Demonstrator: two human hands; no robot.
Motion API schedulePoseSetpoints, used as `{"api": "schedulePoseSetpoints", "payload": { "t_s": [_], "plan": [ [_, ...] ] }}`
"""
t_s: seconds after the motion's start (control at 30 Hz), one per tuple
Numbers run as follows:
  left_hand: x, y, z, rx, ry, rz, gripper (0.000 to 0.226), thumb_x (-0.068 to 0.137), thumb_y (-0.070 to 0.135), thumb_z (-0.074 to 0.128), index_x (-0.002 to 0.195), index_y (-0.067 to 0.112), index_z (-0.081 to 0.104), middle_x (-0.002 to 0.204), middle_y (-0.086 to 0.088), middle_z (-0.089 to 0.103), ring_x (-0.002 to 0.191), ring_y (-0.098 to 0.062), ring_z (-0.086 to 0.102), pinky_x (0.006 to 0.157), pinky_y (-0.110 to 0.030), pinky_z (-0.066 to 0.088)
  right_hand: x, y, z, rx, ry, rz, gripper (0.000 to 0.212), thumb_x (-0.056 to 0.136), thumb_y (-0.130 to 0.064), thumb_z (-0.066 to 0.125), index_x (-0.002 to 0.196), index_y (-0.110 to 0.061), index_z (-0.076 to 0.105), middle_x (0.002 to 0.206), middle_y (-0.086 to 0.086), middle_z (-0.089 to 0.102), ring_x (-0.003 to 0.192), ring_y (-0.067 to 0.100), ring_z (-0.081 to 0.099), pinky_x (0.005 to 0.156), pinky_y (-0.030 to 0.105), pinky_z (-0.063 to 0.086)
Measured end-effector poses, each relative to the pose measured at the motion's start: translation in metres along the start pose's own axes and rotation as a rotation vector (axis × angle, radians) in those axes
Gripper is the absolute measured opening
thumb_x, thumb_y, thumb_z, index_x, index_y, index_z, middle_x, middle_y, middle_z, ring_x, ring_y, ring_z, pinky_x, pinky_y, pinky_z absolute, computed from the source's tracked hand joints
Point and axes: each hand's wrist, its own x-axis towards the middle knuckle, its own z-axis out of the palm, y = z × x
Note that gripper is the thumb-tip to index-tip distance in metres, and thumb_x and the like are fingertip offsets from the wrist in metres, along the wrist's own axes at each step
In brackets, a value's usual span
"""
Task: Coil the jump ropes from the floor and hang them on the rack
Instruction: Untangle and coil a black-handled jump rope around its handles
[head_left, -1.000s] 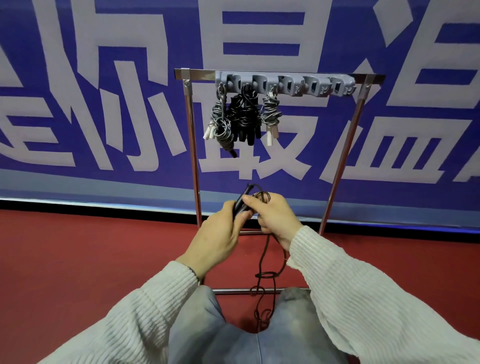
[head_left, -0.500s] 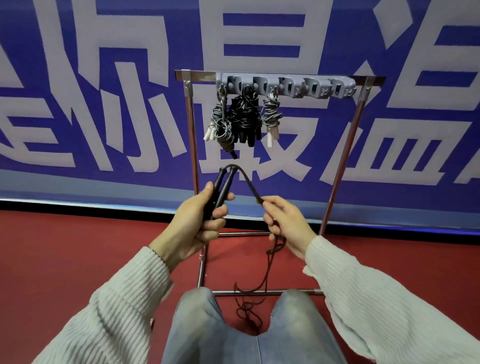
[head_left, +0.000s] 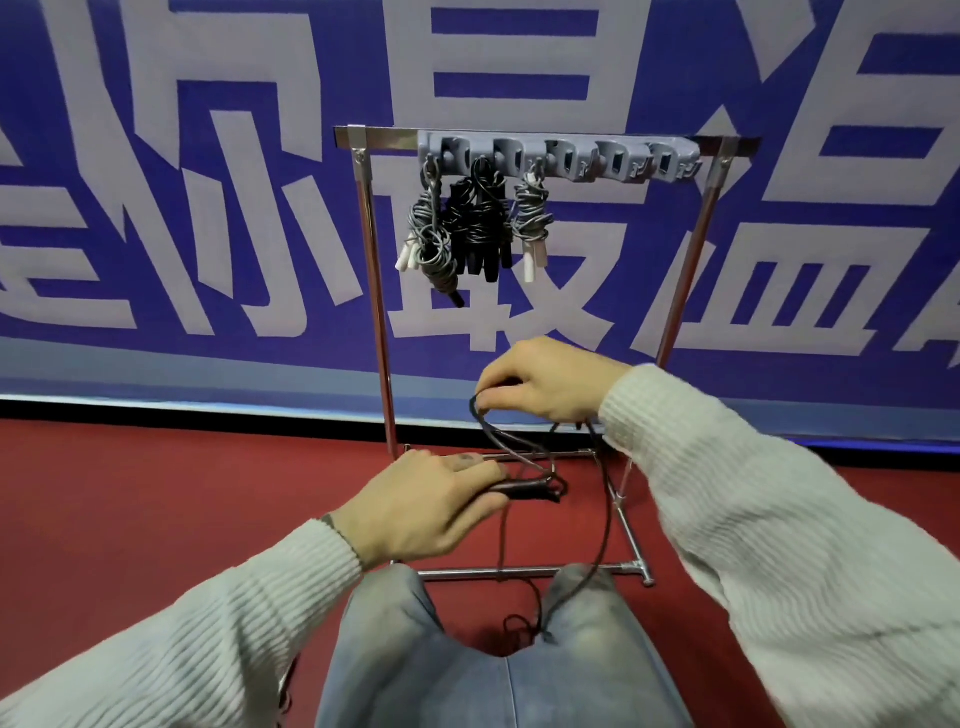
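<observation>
— Since half a second ago, what has shifted?

— Both my hands have swapped heights. From the head camera, my left hand (head_left: 423, 506) has dropped low, level with the rack's lower crossbar, and the black handles (head_left: 524, 488) it grips now lie roughly level, pointing right, where before they stood nearly upright. My right hand (head_left: 550, 382) has risen above it and moved left.

— How are the fingers set?

— Left fingers are curled round the near ends of the handles. Right fingers and thumb pinch the black rope (head_left: 602, 525) at the top of a loop that runs down to the handles.

— And the rest of that rope?

— It hangs from my right hand, passes in front of the rack's (head_left: 371, 260) base bar and ends in a small tangle on the red floor (head_left: 156, 493) between my knees (head_left: 395, 613).

— What is on the rack already?

— Three coiled bundles hang from the grey hook strip (head_left: 561, 161) at the top bar's left part: a grey rope with white handles (head_left: 428, 236), a black bundle (head_left: 478, 223) and another grey rope with white handles (head_left: 531, 221). Behind stands a blue banner (head_left: 208, 156) with large pale characters.
</observation>
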Motion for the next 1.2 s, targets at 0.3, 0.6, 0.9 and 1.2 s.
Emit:
{"api": "schedulePoseSetpoints", "payload": {
  "t_s": [0.3, 0.6, 0.9, 1.2],
  "plan": [
    [0.026, -0.021, -0.029, 0.031, 0.339, -0.564, 0.027, 0.106, 0.043, 0.03, 0.097, 0.019, 0.04, 0.064, 0.008, 0.045, 0.064, -0.038, 0.056, 0.057, -0.04, 0.035, -0.026, -0.014, 0.074, 0.282, 0.029, 0.069, 0.031, 0.108, -0.034, 0.046, 0.097, -0.024, 0.073, 0.079, -0.023, 0.063, 0.078, -0.011, 0.056, 0.077, 0.018, 0.039],
    [0.0, -0.005, -0.006, 0.049, -0.006, -0.022, 0.041, 0.105, 0.045, 0.032, 0.113, 0.02, 0.063, 0.095, -0.003, 0.07, 0.077, -0.028, 0.064, 0.062, -0.037, 0.047, -0.016, -0.034, 0.018, -0.042, -0.098, -0.017, 0.039, 0.104, -0.044, 0.049, 0.076, -0.02, 0.06, 0.068, -0.008, 0.058, 0.064, 0.01, 0.053, 0.069, 0.035, 0.047],
    [-0.001, 0.022, -0.025, -0.442, 0.581, -0.278, 0.03, 0.102, 0.032, 0.043, 0.09, 0.012, 0.062, 0.062, 0.017, 0.045, 0.055, -0.001, 0.042, 0.057, -0.021, 0.032, -0.019, -0.016, 0.063, 0.89, -0.085, 0.15, 0.023, 0.099, -0.034, 0.056, 0.078, -0.028, 0.062, 0.063, 0.0, 0.043, 0.05, 0.012, 0.034, 0.048, 0.025, 0.026],
    [-0.007, -0.024, 0.001, 0.057, 0.144, -0.775, 0.026, 0.107, 0.044, 0.033, 0.104, 0.02, 0.042, 0.085, -0.014, 0.069, 0.082, -0.046, 0.065, 0.062, -0.042, 0.04, -0.029, -0.038, 0.065, 0.088, -0.042, 0.164, 0.013, 0.096, -0.028, 0.06, 0.097, -0.015, 0.062, 0.072, -0.002, 0.057, 0.07, 0.025, 0.059, 0.063, 0.034, 0.045]
  ]
}}
